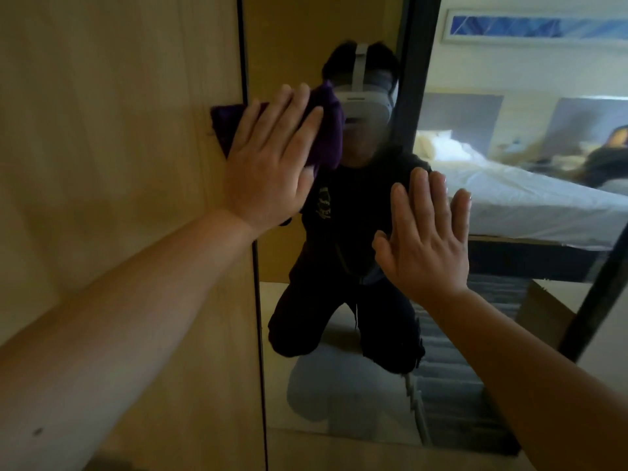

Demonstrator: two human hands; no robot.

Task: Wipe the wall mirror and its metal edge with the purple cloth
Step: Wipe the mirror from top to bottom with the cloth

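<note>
At the dark metal edge (245,79) of the tall wall mirror (339,385), your flat, spread left hand (268,161) presses the crumpled purple cloth (326,130); right hand (424,243) braces, fingers spread. Run the cloth along the strip with even pressure.

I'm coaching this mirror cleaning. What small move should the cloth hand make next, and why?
Probably slide the left hand and purple cloth down along the dark metal edge: the cloth already straddles that edge high up, and the right hand rests flat on the mirror.
</note>
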